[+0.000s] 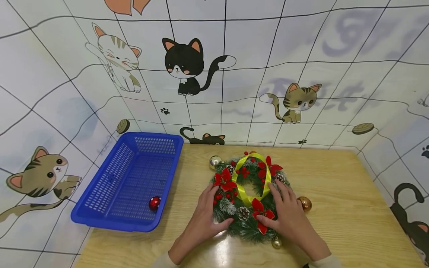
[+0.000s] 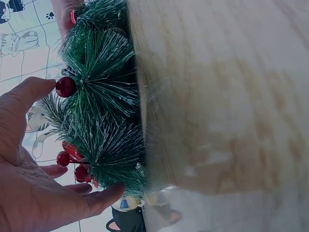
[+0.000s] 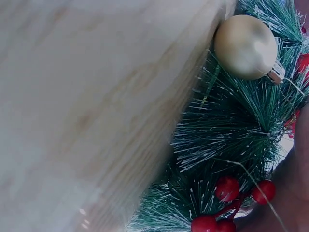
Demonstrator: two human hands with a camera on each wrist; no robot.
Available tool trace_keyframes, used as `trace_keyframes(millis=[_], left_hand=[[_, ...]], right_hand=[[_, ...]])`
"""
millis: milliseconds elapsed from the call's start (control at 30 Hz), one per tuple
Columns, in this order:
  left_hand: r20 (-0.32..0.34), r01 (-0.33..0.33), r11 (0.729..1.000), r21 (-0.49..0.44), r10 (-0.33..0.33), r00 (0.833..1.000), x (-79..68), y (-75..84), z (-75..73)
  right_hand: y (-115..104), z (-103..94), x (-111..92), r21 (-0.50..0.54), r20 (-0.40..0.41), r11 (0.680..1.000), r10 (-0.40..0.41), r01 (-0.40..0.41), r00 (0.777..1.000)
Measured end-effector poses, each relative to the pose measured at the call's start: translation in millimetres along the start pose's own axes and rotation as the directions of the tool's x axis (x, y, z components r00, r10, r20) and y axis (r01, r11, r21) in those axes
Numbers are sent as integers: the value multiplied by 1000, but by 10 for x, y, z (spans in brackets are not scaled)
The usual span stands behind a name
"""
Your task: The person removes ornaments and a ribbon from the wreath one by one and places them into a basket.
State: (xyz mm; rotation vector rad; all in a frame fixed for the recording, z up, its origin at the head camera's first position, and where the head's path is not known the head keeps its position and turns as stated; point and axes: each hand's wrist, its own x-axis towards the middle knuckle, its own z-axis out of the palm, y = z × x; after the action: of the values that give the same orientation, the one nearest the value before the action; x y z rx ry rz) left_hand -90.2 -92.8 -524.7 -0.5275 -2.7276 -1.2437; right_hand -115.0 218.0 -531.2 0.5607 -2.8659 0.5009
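Note:
A green Christmas wreath (image 1: pixel 242 227) with red poinsettias, berries and pinecones lies on the wooden table. A loop of yellow ribbon (image 1: pixel 247 199) rests over its centre. My left hand (image 1: pixel 204 216) touches the wreath's left side, fingers and thumb spread; in the left wrist view its thumb is beside a dark red berry (image 2: pixel 65 87). Across from it, my right hand (image 1: pixel 289 214) rests on the right side with spread fingers, the thumb by a front poinsettia (image 1: pixel 262 214). A small gold ball (image 3: pixel 246 47) hangs at the wreath's front edge. Most right fingers are hidden in the right wrist view.
A blue plastic basket (image 1: pixel 115 225) stands at the left, with a shiny red ball (image 1: pixel 154 203) inside. A pale gold ball (image 1: pixel 215 162) sits behind the wreath, and a copper ball (image 1: pixel 305 204) lies at its right. A cat-patterned wall (image 1: pixel 241 108) borders the wooden table (image 1: pixel 348 208).

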Motion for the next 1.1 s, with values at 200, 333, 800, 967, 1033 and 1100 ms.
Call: trace_keyframes(millis=[200,333,800,967,1033,1100], left_hand=[[-1,4,1000,14,-4,1000,-5,7,-17],[4,2,1000,19,-2,1000,-2,4,-26],[-2,8,1000,21,-8,1000,-27,-23,-13],[-3,0,1000,17,0,1000,-26,-41,7],[-2,-5,1000,26,5,1000,-25,-49,11],[-2,-6,1000,30,6,1000,-23,-58,10]], right_hand=[[-53,13,-12,-2,13,1000,30,-30,999],[-83,26,-17,-8,9,999,48,-48,999],[-206,31,-38,-9,20,992,129,-129,991],[-279,29,-66,-3,19,984,177,-177,984],[-309,38,-76,1,14,982,188,-188,982],[-338,49,-82,1,10,980,198,-198,980]])
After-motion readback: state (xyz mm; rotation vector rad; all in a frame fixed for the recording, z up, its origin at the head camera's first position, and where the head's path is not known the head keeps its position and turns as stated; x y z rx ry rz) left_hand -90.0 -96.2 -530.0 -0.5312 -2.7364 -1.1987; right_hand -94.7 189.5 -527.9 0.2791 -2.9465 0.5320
